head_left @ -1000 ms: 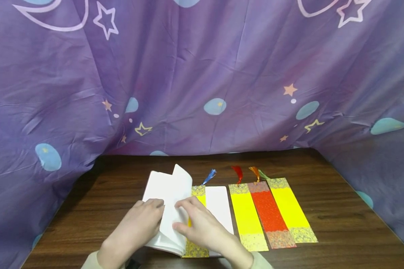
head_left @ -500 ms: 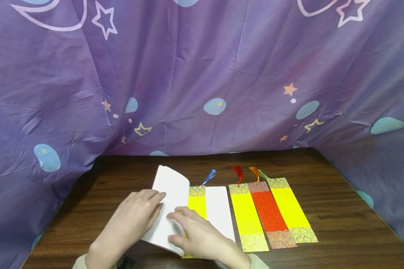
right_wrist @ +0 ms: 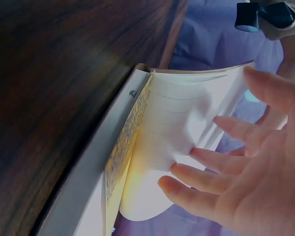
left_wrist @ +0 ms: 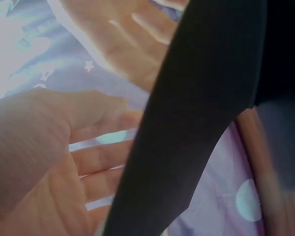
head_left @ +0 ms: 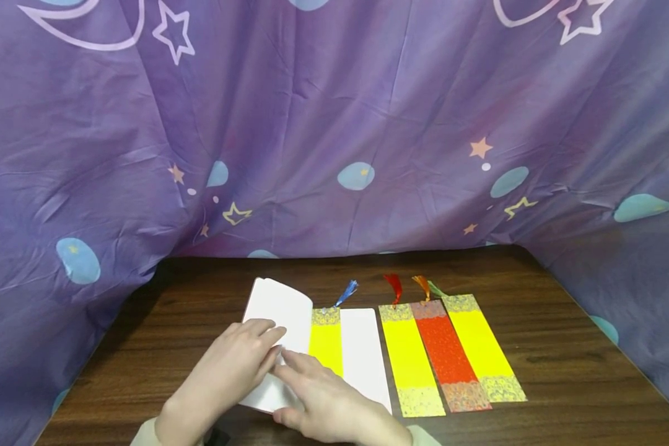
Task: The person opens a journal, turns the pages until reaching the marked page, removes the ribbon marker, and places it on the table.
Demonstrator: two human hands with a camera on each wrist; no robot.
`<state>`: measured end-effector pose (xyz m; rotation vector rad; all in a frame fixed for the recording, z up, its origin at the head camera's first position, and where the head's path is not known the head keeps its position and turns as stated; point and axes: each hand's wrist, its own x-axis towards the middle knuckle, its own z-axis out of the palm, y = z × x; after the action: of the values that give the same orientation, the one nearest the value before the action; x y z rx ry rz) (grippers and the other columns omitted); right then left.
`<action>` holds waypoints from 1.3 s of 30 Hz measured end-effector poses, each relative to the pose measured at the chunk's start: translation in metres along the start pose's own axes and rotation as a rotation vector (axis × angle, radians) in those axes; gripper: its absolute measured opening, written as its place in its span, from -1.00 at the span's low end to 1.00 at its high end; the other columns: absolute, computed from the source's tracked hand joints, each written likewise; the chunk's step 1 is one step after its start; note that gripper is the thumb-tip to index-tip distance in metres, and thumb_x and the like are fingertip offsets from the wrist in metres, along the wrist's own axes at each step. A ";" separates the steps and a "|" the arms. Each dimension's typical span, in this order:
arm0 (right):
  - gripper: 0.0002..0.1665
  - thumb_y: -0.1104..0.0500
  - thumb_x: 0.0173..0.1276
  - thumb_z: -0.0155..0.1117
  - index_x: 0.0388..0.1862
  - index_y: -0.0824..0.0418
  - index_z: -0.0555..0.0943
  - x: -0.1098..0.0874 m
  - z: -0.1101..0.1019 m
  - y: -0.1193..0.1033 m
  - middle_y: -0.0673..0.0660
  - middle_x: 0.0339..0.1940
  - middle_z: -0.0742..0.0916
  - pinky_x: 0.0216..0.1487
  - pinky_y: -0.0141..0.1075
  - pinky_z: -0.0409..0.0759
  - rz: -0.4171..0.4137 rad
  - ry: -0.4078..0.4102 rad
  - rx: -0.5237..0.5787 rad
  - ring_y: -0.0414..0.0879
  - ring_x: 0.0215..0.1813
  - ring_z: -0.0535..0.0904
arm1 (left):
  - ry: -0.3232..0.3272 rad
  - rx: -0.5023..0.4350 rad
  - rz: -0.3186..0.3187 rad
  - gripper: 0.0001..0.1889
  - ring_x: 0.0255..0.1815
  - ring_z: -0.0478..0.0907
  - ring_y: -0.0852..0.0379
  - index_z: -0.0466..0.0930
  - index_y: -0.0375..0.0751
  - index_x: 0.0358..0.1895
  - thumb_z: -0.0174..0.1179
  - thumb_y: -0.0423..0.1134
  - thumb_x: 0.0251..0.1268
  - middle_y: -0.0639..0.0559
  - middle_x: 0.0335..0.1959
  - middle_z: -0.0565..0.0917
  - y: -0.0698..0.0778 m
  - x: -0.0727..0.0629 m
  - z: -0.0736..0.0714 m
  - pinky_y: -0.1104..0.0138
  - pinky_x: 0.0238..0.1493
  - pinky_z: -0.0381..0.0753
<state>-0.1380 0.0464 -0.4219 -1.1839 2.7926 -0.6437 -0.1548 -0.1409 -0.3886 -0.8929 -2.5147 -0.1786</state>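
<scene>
A notebook (head_left: 362, 347) with blank white pages lies spread on the table, its left-hand pages raised at a slant. Along the inner side of the right page lies a yellow bookmark (head_left: 326, 344) with patterned ends and a blue tassel (head_left: 347, 292). My left hand (head_left: 231, 356) rests over the left-hand pages, fingers loosely bent. Just right of it, my right hand (head_left: 326, 396) reaches across the bookmark, covering its lower part. In the right wrist view, the outstretched fingers (right_wrist: 201, 177) touch the raised page. A dark flat shape hides the left fingertips in the left wrist view.
Right of the notebook lie a yellow bookmark (head_left: 409, 359) with a red tassel, a red bookmark (head_left: 445, 353) with an orange tassel and another yellow bookmark (head_left: 482, 344) with a green tassel. A purple patterned cloth (head_left: 312, 136) hangs behind the wooden table (head_left: 156, 347).
The loose page standing up between the hands has gone over to the left side. My left hand has moved left and then back right; my right hand has shifted left and lower.
</scene>
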 end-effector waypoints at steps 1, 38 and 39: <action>-0.24 -0.06 0.29 0.36 0.43 0.00 0.36 0.000 0.000 0.000 0.09 0.44 0.38 0.29 -0.15 0.43 -0.024 0.001 -0.009 -0.03 0.38 0.34 | -0.013 -0.004 0.004 -0.75 -0.06 0.62 0.01 0.68 -0.15 -0.08 0.35 -0.25 0.17 -0.05 -0.13 0.69 0.000 0.000 0.002 0.13 -0.08 0.61; -0.31 0.17 0.32 0.30 0.40 0.18 0.34 0.009 -0.015 0.059 0.35 0.40 0.32 0.27 0.36 0.21 0.468 0.360 0.693 0.35 0.41 0.21 | -0.402 -0.166 -0.238 -0.62 0.23 0.45 -0.32 0.62 -0.26 0.12 0.27 -0.22 0.27 -0.31 0.20 0.54 -0.005 -0.005 0.021 -0.15 0.21 0.42; -0.29 0.18 0.31 0.30 0.41 0.18 0.32 0.009 -0.014 0.061 0.36 0.42 0.30 0.27 0.37 0.20 0.495 0.370 0.738 0.36 0.42 0.18 | -0.403 -0.166 -0.238 -0.63 0.23 0.45 -0.32 0.62 -0.26 0.12 0.26 -0.22 0.27 -0.31 0.19 0.54 -0.005 -0.005 0.021 -0.15 0.21 0.42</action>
<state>-0.1884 0.0831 -0.4313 -0.2447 2.5049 -1.7334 -0.1629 -0.1419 -0.4091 -0.7479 -3.0192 -0.3148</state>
